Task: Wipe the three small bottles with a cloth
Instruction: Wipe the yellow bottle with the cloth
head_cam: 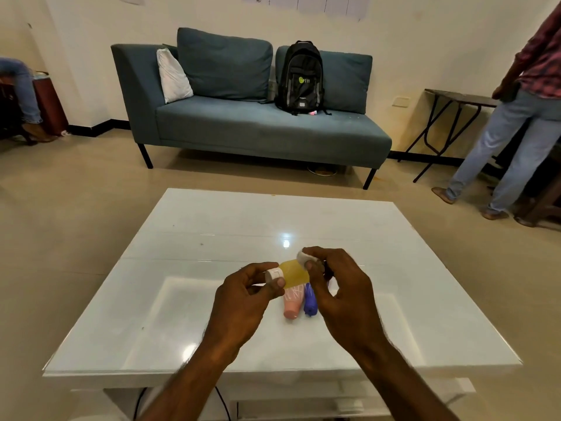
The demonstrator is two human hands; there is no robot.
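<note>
Yellow bottle (293, 273), both hands, cloth (302, 256)

There is only one view, from a wide-angle camera on the person's head. It looks forward and down over the white table (212, 299), close to both hands at the bottom, and faces the sofa (243, 126) and wall behind.

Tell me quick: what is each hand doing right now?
Left hand: closed on the yellow bottle, fingers at its white cap.
Right hand: closed, pinching a small white cloth against that bottle.
</note>
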